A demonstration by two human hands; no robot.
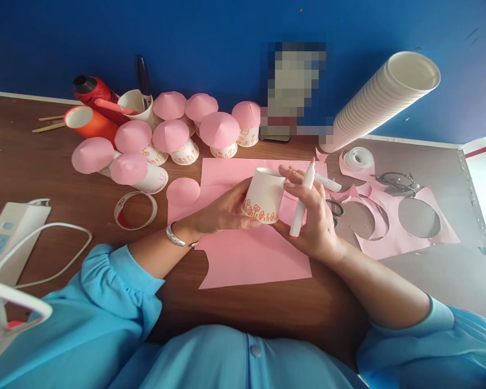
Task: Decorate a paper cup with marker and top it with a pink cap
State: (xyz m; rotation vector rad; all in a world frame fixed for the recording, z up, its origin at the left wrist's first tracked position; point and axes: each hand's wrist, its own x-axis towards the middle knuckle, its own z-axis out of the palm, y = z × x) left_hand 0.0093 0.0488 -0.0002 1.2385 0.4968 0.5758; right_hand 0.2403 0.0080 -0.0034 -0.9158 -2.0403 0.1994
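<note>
My left hand (229,208) is wrapped round a white paper cup (265,189), turned upside down, with orange flowers and grass drawn along its lower edge. In my right hand (318,216) a white marker (303,202) with orange ends is held between the fingers, its orange tip pointing up. Those right fingertips also reach the cup's upper right side. Beneath both hands lies a pink paper sheet (259,259) with curved cutouts. A pink paper disc or cone (183,192) rests left of the cup. Black scissor handles (335,208) show partly behind my right hand.
Several decorated cups with pink cone roofs (219,129) stand at the back left, near a red glue gun or dryer-like tool (99,94). A tall cup stack (376,102) leans right. Tape rolls (135,210), paper scraps (405,237), glasses (397,182) and a power strip (14,237) lie around.
</note>
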